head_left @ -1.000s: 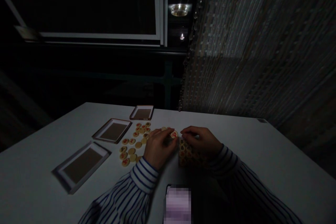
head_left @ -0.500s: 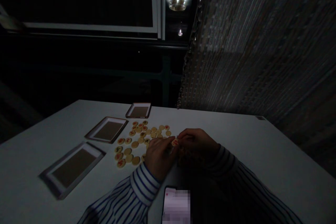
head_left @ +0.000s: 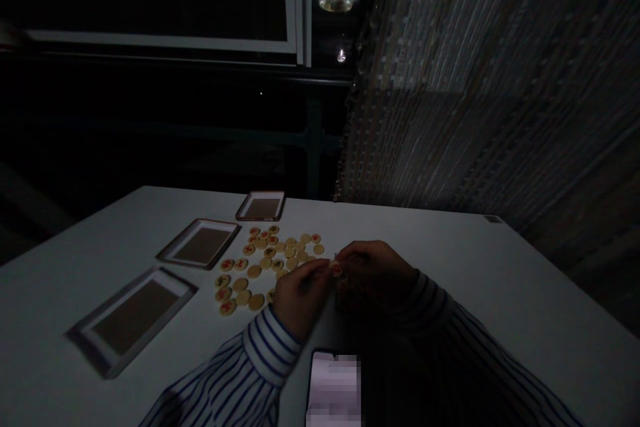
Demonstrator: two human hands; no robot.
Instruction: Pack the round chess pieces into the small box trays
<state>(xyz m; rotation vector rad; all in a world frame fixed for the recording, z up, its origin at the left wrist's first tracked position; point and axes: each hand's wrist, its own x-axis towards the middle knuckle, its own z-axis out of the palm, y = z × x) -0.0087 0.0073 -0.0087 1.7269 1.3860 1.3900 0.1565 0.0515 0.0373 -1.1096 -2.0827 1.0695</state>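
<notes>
Between the fingertips of both hands is a round Chinese chess piece (head_left: 336,269) with a red character, held just above the table. My left hand (head_left: 299,295) closes its thumb and fingers on the piece's left side. My right hand (head_left: 376,269) pinches it from the right, its lower fingers lost in deep shadow. To the left and beyond my left hand, several loose Chinese chess pieces (head_left: 255,271) lie spread on the white table (head_left: 450,253); some show red or dark characters, others look blank. Part of the spread is hidden behind my left hand.
Three shallow rectangular trays or lids stand left of the pieces: a near one (head_left: 181,290), a middle one (head_left: 165,255) and a small far one (head_left: 241,215). A lit phone (head_left: 333,390) lies at the near edge. A string curtain (head_left: 415,113) hangs behind the table.
The held piece has tilted slightly between the fingertips, so its red face shows at a different angle. The whole view has shifted a little; the loose pieces and trays stay in place.
</notes>
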